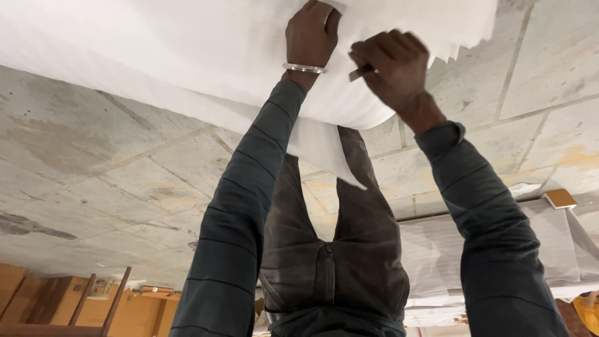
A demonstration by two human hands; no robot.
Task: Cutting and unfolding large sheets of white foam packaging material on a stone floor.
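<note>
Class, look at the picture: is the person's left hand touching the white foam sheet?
Touching. The head view shows the left hand, with a bangle at the wrist, pressing flat on the white foam sheet, no gap visible.

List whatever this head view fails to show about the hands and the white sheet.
- Left hand: fingertips cut off by the top edge where it presses the white sheet.
- Right hand: motion-blurred; the thin object in it is too small and mostly covered by the fingers to identify.
- White sheet: its full extent runs beyond the top and left edges.
- Feet: hidden by the sheet.

Blurred blade [360, 73] (tool unclear)
</note>
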